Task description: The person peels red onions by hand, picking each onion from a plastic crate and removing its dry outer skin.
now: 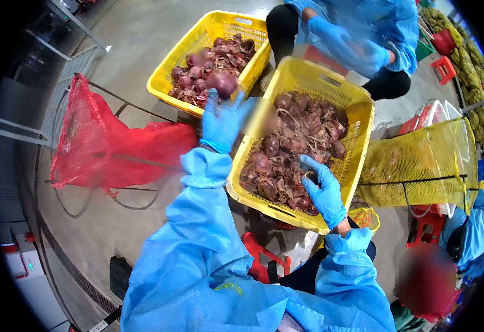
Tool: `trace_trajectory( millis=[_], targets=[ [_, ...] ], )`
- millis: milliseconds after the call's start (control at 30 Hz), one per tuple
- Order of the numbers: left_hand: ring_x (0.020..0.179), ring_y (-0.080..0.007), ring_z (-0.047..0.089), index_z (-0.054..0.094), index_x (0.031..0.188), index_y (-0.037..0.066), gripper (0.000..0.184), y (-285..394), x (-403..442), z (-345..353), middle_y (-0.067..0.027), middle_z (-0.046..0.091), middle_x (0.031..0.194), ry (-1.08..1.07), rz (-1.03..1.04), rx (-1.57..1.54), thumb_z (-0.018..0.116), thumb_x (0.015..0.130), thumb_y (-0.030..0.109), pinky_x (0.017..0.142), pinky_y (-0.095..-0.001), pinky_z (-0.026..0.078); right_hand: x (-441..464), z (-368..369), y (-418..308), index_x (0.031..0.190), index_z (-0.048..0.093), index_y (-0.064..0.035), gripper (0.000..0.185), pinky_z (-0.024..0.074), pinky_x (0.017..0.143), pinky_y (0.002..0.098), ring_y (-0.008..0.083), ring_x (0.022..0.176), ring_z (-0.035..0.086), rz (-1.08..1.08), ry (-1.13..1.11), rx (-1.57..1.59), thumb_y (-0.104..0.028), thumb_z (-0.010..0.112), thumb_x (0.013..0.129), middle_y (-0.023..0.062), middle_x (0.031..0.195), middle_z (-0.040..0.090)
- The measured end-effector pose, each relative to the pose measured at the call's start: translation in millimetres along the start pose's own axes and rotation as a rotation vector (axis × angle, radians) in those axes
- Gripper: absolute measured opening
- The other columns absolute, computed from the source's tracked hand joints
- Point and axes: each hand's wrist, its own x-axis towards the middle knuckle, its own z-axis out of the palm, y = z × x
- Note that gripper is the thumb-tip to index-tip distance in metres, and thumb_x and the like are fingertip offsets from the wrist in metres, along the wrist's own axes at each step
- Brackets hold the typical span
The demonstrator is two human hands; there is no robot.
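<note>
The person's left hand [220, 124], in a blue glove, is open with its fingers spread at the near end of the far crate [181, 52], a yellow plastic one with slotted sides. A large purple onion [221, 84] shows just beyond those fingertips, over the loose onions in that crate; whether hand and onion touch, I cannot tell. The right hand [326, 192], gloved the same way, reaches over the corner of the near crate [358, 160], thumb and fingers parted at the heap of onions [294, 141] inside; whether it grips one of them, I cannot tell. These onions lie among dry skins and stringy roots, filling the bottom of the yellow crate, which stands tilted in view between the person and a co-worker [400, 27]. The co-worker, also in blue, has both gloved hands together beyond the far end of the near crate, blurred. A red mesh bag [125, 152] hangs over a thin metal frame to the left, and a yellow mesh bag [419, 160] stretches out to the right. Between the person's sleeves, below the near crate, a red stool [258, 257] shows above the grey floor [131, 39].
</note>
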Motion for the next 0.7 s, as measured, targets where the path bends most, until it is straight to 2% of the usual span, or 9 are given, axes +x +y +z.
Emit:
trace_trajectory(
  millis=[67, 100, 133, 200, 233, 367, 467, 600, 700],
  targets=[
    [0.127, -0.0362, 0.039, 0.047, 0.129, 0.019, 0.037, -5, 0, -5, -0.0106, 0.049, 0.130, 0.189, 0.102, 0.111, 0.059, 0.094, 0.025, 0.107, -0.0661, 0.028, 2, 0, 15, 0.133, 0.054, -0.0084, 0.049, 0.0473, 0.086, 0.0232, 0.0102, 0.101, 0.059, 0.019, 0.043, 0.130, 0.001, 0.064, 0.086, 0.0047, 0.122, 0.063],
    [0.125, -0.0346, 0.041, 0.046, 0.130, 0.027, 0.041, -8, 0, -6, -0.0078, 0.047, 0.128, 0.094, 0.068, 0.158, 0.061, 0.093, 0.021, 0.102, -0.0683, 0.033, 4, -2, 16, 0.131, 0.055, -0.0079, 0.048, 0.0469, 0.088, 0.0239, 0.0101, 0.103, 0.059, 0.005, 0.080, 0.167, 0.002, 0.064, 0.086, 0.0046, 0.122, 0.063],
    [0.133, -0.0442, 0.033, 0.055, 0.125, 0.015, 0.031, -15, -4, -6, -0.0174, 0.036, 0.143, 0.133, 0.037, 0.221, 0.057, 0.095, 0.023, 0.107, -0.0635, 0.031, 9, -2, 26, 0.130, 0.056, -0.0074, 0.046, 0.0471, 0.087, 0.0245, 0.0103, 0.100, 0.059, -0.060, 0.146, 0.068, 0.003, 0.064, 0.086, 0.0044, 0.119, 0.064],
    [0.127, -0.0436, 0.042, 0.047, 0.136, 0.009, 0.042, -20, -6, -15, -0.0186, 0.043, 0.138, 0.065, -0.134, 0.316, 0.052, 0.097, 0.025, 0.106, -0.0583, 0.037, 11, -8, 31, 0.132, 0.051, -0.0023, 0.044, 0.0435, 0.098, 0.0278, 0.0134, 0.113, 0.055, 0.067, 0.130, 0.185, 0.005, 0.057, 0.090, 0.0059, 0.127, 0.059],
    [0.122, -0.0419, 0.049, 0.043, 0.139, 0.003, 0.047, -24, -2, -22, -0.0197, 0.048, 0.135, 0.000, -0.148, 0.430, 0.047, 0.098, 0.026, 0.103, -0.0533, 0.041, 13, -9, 35, 0.132, 0.052, -0.0022, 0.042, 0.0436, 0.098, 0.0281, 0.0140, 0.113, 0.055, 0.045, 0.157, 0.219, 0.003, 0.057, 0.091, 0.0062, 0.126, 0.059],
    [0.114, -0.0338, 0.058, 0.049, 0.134, 0.002, 0.046, -31, -6, -18, -0.0188, 0.056, 0.129, 0.072, -0.262, 0.582, 0.042, 0.099, 0.031, 0.094, -0.0441, 0.048, 25, -13, 70, 0.129, 0.054, -0.0011, 0.040, 0.0456, 0.095, 0.0283, 0.0165, 0.109, 0.060, 0.158, 0.201, 0.134, -0.006, 0.060, 0.090, 0.0091, 0.121, 0.063],
    [0.114, -0.0329, 0.058, 0.050, 0.133, 0.001, 0.045, -32, -8, -11, -0.0187, 0.057, 0.128, 0.093, -0.296, 0.640, 0.042, 0.099, 0.030, 0.095, -0.0422, 0.048, 28, -15, 81, 0.129, 0.054, -0.0014, 0.042, 0.0481, 0.090, 0.0284, 0.0169, 0.102, 0.063, 0.376, 0.063, -0.126, -0.008, 0.062, 0.088, 0.0109, 0.116, 0.065],
    [0.111, -0.0321, 0.060, 0.050, 0.132, 0.001, 0.044, -33, -8, -11, -0.0190, 0.058, 0.126, 0.091, -0.324, 0.597, 0.044, 0.098, 0.028, 0.095, -0.0405, 0.048, 34, 1, 130, 0.130, 0.054, -0.0013, 0.051, 0.0504, 0.084, 0.0303, 0.0193, 0.095, 0.065, 0.483, -0.075, -0.235, -0.014, 0.067, 0.082, 0.0144, 0.113, 0.066],
    [0.109, -0.0318, 0.061, 0.050, 0.132, 0.000, 0.044, -34, -9, -13, -0.0188, 0.059, 0.125, 0.075, -0.342, 0.615, 0.045, 0.098, 0.028, 0.094, -0.0402, 0.049, 27, 30, 223, 0.125, 0.056, -0.0020, 0.052, 0.0504, 0.086, 0.0365, 0.0287, 0.099, 0.064, 0.285, 0.020, -0.382, -0.022, 0.072, 0.079, 0.0168, 0.113, 0.065]
  ],
)
